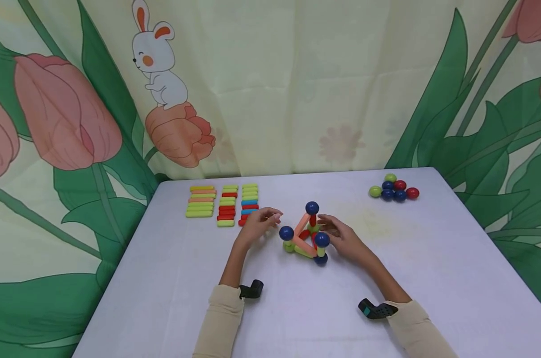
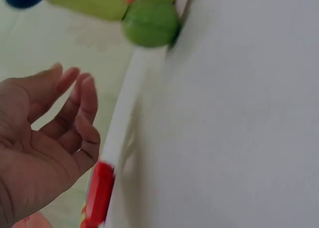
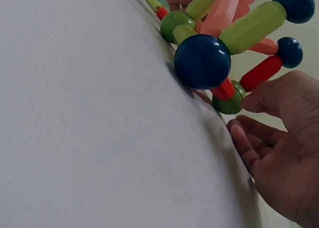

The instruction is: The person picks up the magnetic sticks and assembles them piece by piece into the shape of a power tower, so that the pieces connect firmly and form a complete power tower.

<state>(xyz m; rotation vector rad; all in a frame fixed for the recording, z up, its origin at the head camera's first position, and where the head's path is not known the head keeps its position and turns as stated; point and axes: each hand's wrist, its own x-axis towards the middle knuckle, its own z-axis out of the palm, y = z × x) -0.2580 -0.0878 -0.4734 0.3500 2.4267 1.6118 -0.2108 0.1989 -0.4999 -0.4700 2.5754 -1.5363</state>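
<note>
A three-cornered frame (image 1: 305, 247) of ball-and-rod building pieces stands on the table between both hands. Blue balls (image 1: 286, 233) top its corners, joined by orange rods (image 1: 304, 245); below are red and yellow-green rods with green and blue balls (image 3: 202, 61). To its left, my left hand (image 1: 261, 222) hovers with loosely bent fingers, holding nothing. Close by the right side is my right hand (image 1: 343, 237). In the right wrist view its thumb tip comes right up to a green base ball (image 3: 228, 103), and its fingers lie loosely bent below, gripping nothing.
Three columns of short rods (image 1: 227, 203), yellow-green, red, orange and blue, lie at the back left of the white table (image 1: 172, 298). Several loose balls (image 1: 400, 185) in green, blue and red sit at the back right. A printed curtain (image 1: 270, 99) hangs behind.
</note>
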